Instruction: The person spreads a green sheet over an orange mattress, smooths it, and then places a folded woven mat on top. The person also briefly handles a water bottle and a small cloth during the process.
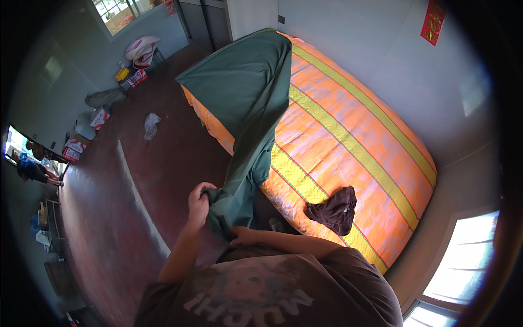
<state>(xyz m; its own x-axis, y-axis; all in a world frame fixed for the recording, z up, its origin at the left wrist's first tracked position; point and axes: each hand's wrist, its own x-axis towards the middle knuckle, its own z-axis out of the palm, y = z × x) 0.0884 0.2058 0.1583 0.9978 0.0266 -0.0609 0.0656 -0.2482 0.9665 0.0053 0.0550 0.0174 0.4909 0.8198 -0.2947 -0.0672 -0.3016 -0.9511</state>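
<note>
A large dark green cloth (241, 86) lies partly over the far left corner of a bed with an orange and yellow striped cover (327, 135). Its near end runs down in a twisted fold to both my hands. My left hand (199, 204) grips a bunched edge of it, fingers curled round the fabric. Close to my waist, my right hand (244, 236) is shut on another part of the same edge. A crumpled dark brown garment (337, 210) rests on the near part of the bed cover.
A clear plastic bag (151, 126) lies on the dark red floor (179, 155). Boxes (100, 118), a grey bundle (105, 98) and folded bedding (142, 48) line the left wall. Two people (32, 167) are near a bright opening at far left. Walls border the bed's far and right sides.
</note>
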